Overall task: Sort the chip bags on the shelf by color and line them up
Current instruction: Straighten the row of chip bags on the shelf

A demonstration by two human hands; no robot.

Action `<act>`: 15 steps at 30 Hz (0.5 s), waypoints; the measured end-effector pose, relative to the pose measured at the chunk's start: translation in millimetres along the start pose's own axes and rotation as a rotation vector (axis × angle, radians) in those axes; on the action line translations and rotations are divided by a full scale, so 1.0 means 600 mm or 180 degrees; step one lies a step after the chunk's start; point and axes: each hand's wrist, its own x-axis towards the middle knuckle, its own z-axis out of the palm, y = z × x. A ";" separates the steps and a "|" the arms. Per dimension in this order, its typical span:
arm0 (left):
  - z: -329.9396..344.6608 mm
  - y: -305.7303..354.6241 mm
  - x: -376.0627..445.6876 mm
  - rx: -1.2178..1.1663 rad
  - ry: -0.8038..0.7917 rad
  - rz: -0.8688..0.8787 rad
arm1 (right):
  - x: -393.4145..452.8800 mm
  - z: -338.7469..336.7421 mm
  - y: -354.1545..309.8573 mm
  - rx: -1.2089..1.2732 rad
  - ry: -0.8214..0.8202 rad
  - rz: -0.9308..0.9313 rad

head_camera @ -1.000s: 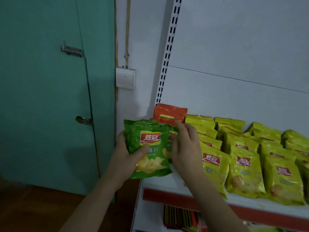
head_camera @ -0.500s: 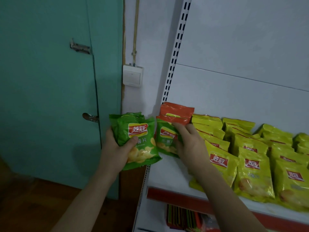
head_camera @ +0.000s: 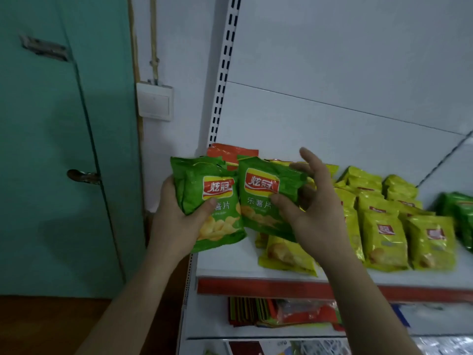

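Note:
My left hand [head_camera: 176, 221] grips a green chip bag [head_camera: 204, 206] just off the shelf's left end, thumb across its front. My right hand [head_camera: 312, 211] holds a second green chip bag [head_camera: 261, 201] lifted above the white shelf [head_camera: 225, 262], thumb on its front and fingers behind it. An orange bag [head_camera: 230, 153] stands at the back left corner, partly hidden by the green bags. Several yellow bags [head_camera: 384, 234] lie in rows across the shelf. More green bags [head_camera: 460, 213] sit at the right edge.
A teal door [head_camera: 51, 149] with a handle [head_camera: 82, 175] stands to the left, and a white wall switch [head_camera: 154, 101] hangs beside the shelf upright [head_camera: 225, 67]. The shelf has a red front strip [head_camera: 256, 288]. Colourful packets [head_camera: 281, 311] lie on the lower shelf.
My right hand has lifted the second green bag off the shelf, up beside the one in my left hand. The view has shifted right, bringing more green bags into sight.

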 end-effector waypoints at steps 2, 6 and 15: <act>0.019 0.000 -0.005 -0.0009 0.0012 0.0032 | -0.018 -0.024 -0.007 0.0375 0.0310 0.0086; 0.059 0.018 -0.025 -0.0040 -0.0009 0.0133 | -0.051 -0.083 -0.007 0.0630 0.0692 0.0083; 0.222 0.097 -0.140 -0.0429 -0.0572 0.0215 | -0.124 -0.169 0.045 0.0034 0.1095 0.0074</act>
